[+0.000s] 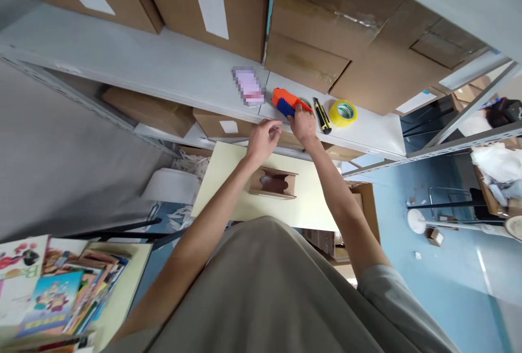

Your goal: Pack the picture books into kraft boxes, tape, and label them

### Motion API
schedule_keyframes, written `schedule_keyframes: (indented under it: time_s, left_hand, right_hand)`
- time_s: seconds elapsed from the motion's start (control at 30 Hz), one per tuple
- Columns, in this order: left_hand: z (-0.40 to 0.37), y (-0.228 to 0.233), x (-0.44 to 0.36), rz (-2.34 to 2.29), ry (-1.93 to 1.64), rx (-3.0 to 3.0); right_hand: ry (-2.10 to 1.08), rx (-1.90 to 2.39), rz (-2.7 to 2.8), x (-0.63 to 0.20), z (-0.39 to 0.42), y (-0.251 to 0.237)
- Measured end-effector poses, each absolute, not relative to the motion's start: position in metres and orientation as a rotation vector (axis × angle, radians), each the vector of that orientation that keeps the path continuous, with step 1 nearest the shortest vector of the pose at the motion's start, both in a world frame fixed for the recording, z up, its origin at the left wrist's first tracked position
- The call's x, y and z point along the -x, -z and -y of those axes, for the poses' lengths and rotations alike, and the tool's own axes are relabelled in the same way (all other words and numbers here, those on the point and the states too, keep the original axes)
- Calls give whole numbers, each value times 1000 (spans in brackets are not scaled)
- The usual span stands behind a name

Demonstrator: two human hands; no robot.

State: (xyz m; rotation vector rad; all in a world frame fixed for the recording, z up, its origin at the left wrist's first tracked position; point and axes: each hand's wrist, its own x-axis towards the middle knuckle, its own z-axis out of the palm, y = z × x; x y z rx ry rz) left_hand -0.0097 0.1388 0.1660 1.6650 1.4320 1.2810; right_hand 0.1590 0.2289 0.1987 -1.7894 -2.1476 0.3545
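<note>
My right hand [304,123] is closed around the handle of an orange and blue tape dispenser [284,101] that rests on the grey shelf [171,73]. My left hand [263,136] hovers just left of it at the shelf's front edge, fingers loosely curled, holding nothing. A yellow and black utility knife [322,115] lies right of the dispenser, and a yellow roll of tape [343,112] lies beyond the knife. Below my arms, a small open cardboard box [274,183] sits on a pale yellow table [228,190].
Large cardboard boxes [326,21] stand on the shelf behind the tools. A blurred pink item [248,86] lies left of the dispenser. Colourful books [57,298] are stacked at lower left. A white roll [169,185] sits left of the table. Blue floor [448,277] at right.
</note>
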Motion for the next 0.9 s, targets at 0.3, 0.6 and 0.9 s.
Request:
schedule_keyframes:
  time_s: [0.3, 0.6, 0.9]
  left_hand:
    - [-14, -109, 19, -1357, -1245, -1247]
    - [37, -93, 35, -1289, -1151, -1092]
    - [18, -104, 96, -1168, -1114, -868]
  right_hand:
    - [-1267, 1377, 1778, -176, -57, -132]
    - [-1388, 1490, 1667, -156, -10, -106]
    - [-1571, 1564, 1802, -146, 8, -128]
